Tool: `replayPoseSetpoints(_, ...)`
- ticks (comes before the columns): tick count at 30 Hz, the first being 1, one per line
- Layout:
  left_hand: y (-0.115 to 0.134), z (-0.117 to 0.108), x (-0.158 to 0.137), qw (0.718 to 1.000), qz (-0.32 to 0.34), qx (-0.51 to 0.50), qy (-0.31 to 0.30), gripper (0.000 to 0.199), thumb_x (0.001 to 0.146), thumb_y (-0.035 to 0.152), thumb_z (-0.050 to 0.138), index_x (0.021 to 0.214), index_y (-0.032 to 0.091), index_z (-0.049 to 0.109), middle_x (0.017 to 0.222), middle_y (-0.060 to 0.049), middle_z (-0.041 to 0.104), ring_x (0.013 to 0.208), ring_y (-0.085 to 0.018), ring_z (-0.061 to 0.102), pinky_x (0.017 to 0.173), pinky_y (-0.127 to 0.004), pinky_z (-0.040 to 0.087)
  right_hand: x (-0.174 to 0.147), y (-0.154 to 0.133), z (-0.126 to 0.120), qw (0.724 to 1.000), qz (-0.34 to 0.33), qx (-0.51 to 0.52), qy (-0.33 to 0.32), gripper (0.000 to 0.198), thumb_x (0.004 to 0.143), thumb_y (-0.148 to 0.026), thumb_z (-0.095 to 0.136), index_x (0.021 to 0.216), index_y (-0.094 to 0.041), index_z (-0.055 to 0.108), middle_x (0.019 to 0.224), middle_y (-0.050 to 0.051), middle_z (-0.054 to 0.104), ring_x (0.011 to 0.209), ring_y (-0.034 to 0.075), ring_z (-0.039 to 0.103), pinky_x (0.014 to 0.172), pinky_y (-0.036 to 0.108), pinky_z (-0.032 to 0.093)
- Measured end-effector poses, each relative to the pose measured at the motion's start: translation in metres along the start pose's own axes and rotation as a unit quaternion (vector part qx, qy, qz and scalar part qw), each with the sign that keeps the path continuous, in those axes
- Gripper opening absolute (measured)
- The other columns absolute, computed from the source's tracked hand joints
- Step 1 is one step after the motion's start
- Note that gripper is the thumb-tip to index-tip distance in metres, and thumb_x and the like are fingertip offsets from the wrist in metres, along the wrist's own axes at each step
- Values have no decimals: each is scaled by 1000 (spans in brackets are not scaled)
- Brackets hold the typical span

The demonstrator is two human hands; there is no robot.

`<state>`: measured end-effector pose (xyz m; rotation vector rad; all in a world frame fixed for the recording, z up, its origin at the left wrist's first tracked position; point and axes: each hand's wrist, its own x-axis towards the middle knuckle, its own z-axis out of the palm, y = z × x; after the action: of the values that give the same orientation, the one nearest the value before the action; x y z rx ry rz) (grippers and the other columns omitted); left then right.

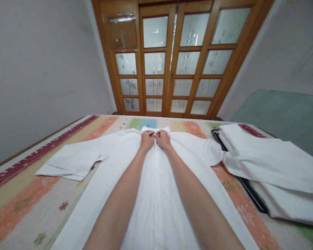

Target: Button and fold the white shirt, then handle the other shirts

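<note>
A white button-front shirt (pixel 193 147) lies spread out with its collar away from me and its sleeves stretched to both sides. My left hand (pixel 147 139) pinches the front placket just below the collar. Beside it, my right hand (pixel 162 139) grips the other edge of the placket at the same spot. The fingertips of both hands nearly meet there, and any button between them is too small to make out. The left sleeve lies flat on the cloth, while the right sleeve rests over a folded white pile.
A striped, patterned cloth (pixel 65 198) covers the surface beneath the shirt. To the right lies a stack of folded white fabric (pixel 284 205) with a black, white-lined edge. Behind stand wooden doors with glass panes (pixel 155 64). A greenish panel (pixel 284 111) leans at the right wall.
</note>
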<state>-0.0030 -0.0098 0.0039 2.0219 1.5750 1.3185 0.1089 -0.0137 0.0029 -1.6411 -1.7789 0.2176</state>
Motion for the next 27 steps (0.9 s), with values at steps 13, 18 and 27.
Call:
replayPoseSetpoints(13, 21, -9, -12, 983, -35, 166, 71, 37, 74, 15, 65, 109, 21, 57, 120, -10, 55, 113, -28, 48, 96, -40, 38, -5, -8, -11, 996, 24, -80, 28, 17, 82, -27, 57, 96, -22, 64, 107, 9, 57, 108, 27, 43, 88, 38, 35)
replayPoseSetpoints(18, 16, -10, -8, 982, -81, 169, 26, 12, 82, 17, 55, 89, 21, 64, 96, -6, 67, 98, -22, 56, 87, -35, 41, -5, -10, -12, 993, 46, -103, 29, 17, 82, -31, 57, 94, -22, 65, 109, 10, 56, 107, 28, 43, 88, 39, 34)
replayPoseSetpoints(27, 22, -12, -12, 978, -82, 191, 24, 12, 72, 19, 58, 65, 17, 69, 84, -13, 69, 97, -30, 57, 85, -40, 42, -5, -12, -12, 989, 108, -93, 50, 19, 79, -33, 58, 90, -19, 66, 110, 14, 56, 108, 31, 42, 90, 43, 32)
